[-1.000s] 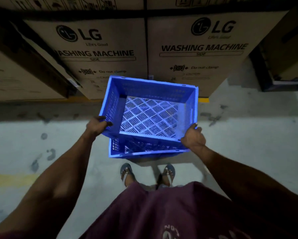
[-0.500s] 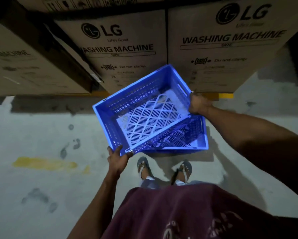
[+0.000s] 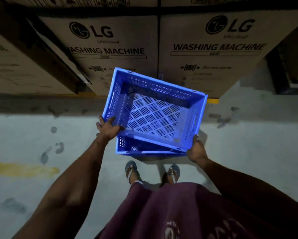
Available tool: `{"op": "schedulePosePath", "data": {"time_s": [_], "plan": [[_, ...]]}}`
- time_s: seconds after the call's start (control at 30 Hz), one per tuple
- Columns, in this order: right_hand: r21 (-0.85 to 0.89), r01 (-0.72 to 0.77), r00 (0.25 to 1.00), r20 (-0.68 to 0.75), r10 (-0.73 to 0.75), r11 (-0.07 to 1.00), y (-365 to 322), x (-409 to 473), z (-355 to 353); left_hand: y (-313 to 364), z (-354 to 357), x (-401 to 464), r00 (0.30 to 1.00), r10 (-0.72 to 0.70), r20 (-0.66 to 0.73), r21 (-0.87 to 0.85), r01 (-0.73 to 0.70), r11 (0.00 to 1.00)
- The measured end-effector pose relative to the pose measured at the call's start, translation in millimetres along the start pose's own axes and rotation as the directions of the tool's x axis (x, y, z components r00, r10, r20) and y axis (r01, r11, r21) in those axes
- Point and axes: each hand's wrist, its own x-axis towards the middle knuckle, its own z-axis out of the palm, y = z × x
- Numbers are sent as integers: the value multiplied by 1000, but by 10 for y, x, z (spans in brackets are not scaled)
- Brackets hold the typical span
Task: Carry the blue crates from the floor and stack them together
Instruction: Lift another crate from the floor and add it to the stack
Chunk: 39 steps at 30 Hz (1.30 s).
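I hold an empty blue slotted crate [image 3: 155, 114] skewed above a second blue crate [image 3: 127, 149] that stands on the floor in front of my feet. My left hand [image 3: 108, 130] grips the upper crate's near left corner, fingers curled over its rim. At the near right corner my right hand [image 3: 196, 150] holds the crate's edge from outside. The upper crate is turned clockwise against the lower one, so only the lower crate's front wall shows beneath it.
Large LG washing machine cartons [image 3: 213, 49] form a wall right behind the crates. A dark gap [image 3: 282, 66] opens at the right between cartons. The concrete floor [image 3: 41, 135] carries stains and a yellow painted mark [image 3: 24, 169] at the left. My sandalled feet [image 3: 153, 171] stand close behind the crates.
The upper crate has been swung from a strong counter-clockwise tilt back over the lower crate. My left hand moved up to the near left corner, my right hand down to the near right corner.
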Motion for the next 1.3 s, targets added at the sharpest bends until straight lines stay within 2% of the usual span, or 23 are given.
{"op": "schedulePosePath", "data": {"time_s": [0.07,0.17,0.3,0.4,0.5,0.7,0.73,0.83,0.9,1.03,1.13,1.23,1.3], "plan": [[9,-28,999,-18,29,1000,-38,33,-25,-12,30,-25,1000,-5,-17,-19,5,1000],[-33,-41,988,-152,36,999,-113,57,-310,-132,105,-131,1000,-1,-31,-14,0,1000],[-38,-35,964,-264,24,999,-110,193,-875,-57,231,-417,996,-93,6,-97,93,991],[-37,-65,965,-258,53,997,-104,389,-1149,14,330,-568,994,-76,76,-151,87,985],[-128,-39,970,-241,7,991,-107,342,-1091,101,334,-512,989,-87,121,-225,113,968],[-254,-59,984,-180,13,965,107,-378,-561,108,155,26,983,-178,40,-291,182,939],[-269,-61,984,-180,12,961,167,-432,-526,126,164,40,987,-156,37,-281,160,946],[-310,-61,974,-227,-11,949,205,-222,-598,233,280,-97,998,-12,54,-115,18,993],[-335,-54,964,-263,-38,941,172,49,-715,276,375,-241,996,2,87,-75,4,997],[-377,-2,961,-258,-103,926,125,517,-949,206,502,-333,996,-25,91,-111,35,993],[-375,-9,973,-218,-79,927,91,435,-996,27,573,-305,984,-90,151,-178,117,977],[-441,58,979,-150,-137,895,147,69,-842,-720,801,494,976,-120,184,-402,186,897],[-474,92,980,-112,-164,876,208,-172,-685,-896,849,634,976,-143,167,-434,202,878]]}}
